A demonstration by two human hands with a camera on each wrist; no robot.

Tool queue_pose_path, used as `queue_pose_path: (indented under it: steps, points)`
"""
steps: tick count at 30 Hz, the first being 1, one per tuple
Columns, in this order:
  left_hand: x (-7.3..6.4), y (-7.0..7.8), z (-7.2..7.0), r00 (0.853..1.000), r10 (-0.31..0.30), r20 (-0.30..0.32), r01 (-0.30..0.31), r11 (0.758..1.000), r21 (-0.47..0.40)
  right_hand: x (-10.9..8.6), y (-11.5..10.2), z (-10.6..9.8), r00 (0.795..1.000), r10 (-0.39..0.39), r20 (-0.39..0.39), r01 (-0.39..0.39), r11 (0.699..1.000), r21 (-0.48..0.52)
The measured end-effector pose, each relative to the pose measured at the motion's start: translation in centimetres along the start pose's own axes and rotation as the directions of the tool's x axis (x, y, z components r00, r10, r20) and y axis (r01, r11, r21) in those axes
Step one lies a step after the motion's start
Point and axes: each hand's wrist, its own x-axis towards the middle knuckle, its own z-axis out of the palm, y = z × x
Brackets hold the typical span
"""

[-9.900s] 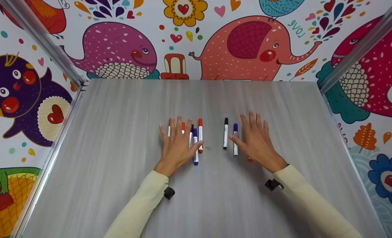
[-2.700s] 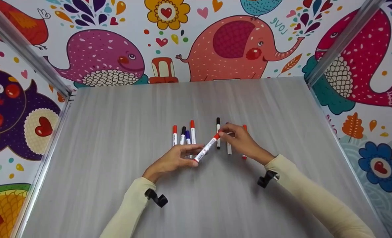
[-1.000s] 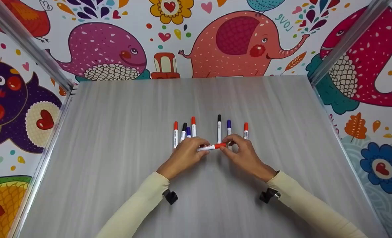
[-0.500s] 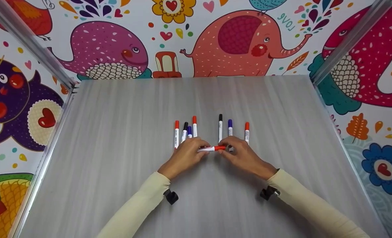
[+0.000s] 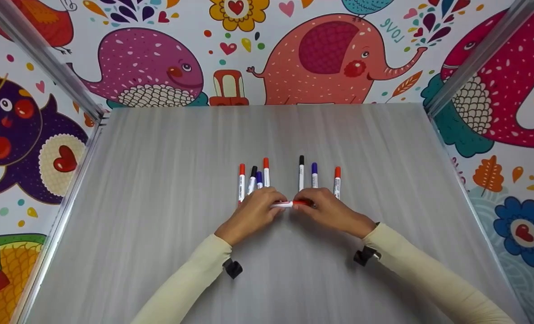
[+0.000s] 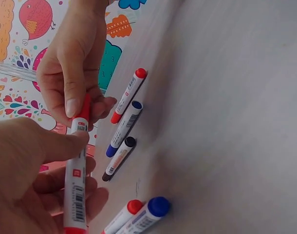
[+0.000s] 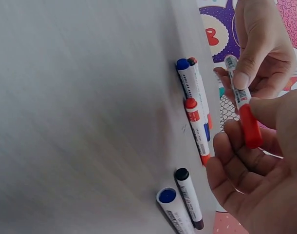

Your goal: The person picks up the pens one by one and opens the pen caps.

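Between both hands a white marker with a red cap (image 5: 285, 204) is held level above the table. My left hand (image 5: 251, 211) grips its white barrel with the thumb and fingers, as the left wrist view shows. The fingers of my right hand (image 5: 332, 210) pinch the red cap (image 7: 250, 127), which looks seated on the barrel. Just beyond the left hand lie a red marker (image 5: 242, 180), a black one (image 5: 252, 180), a blue one (image 5: 259, 179) and another red one (image 5: 266, 171). Past the right hand lie a black marker (image 5: 301, 173), a blue one (image 5: 314, 174) and a red one (image 5: 337, 180).
The grey wood-grain table (image 5: 168, 180) reaches a patterned wall (image 5: 235, 54) at the back. Metal rails (image 5: 64, 67) run along the side edges. A small dark scribble (image 6: 138, 187) marks the tabletop near the markers.
The marker was tilted between the hands 2.7 s ago and is now level. Earlier both hands lay spread over the markers. Over the last second, my right hand has closed further over the cap.
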Motion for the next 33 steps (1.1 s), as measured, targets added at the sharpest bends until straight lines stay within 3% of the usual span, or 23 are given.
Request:
queue_pose_path:
  steps: [13,22,27,33]
  points:
    - [-0.3,-0.1,-0.2,1.000,0.025,0.008,-0.026,0.997,0.071,1.0,0.0,-0.5,0.989,0.004,0.147,-0.009,0.999,0.032]
    - [-0.4,-0.4,-0.6,0.998,0.065,-0.001,-0.065,0.995,0.071,1.1,-0.5,-0.9,0.992,-0.078,0.099,0.076,0.997,0.021]
    - [-0.4,-0.7,-0.9,0.995,0.094,-0.024,-0.093,0.995,0.021,1.1,-0.8,-1.0,0.991,-0.104,0.083,0.104,0.995,0.008]
    - [-0.4,-0.9,-1.1,0.996,0.083,-0.024,-0.084,0.995,-0.057,0.9,-1.0,-0.8,0.989,-0.134,0.059,0.134,0.991,0.000]
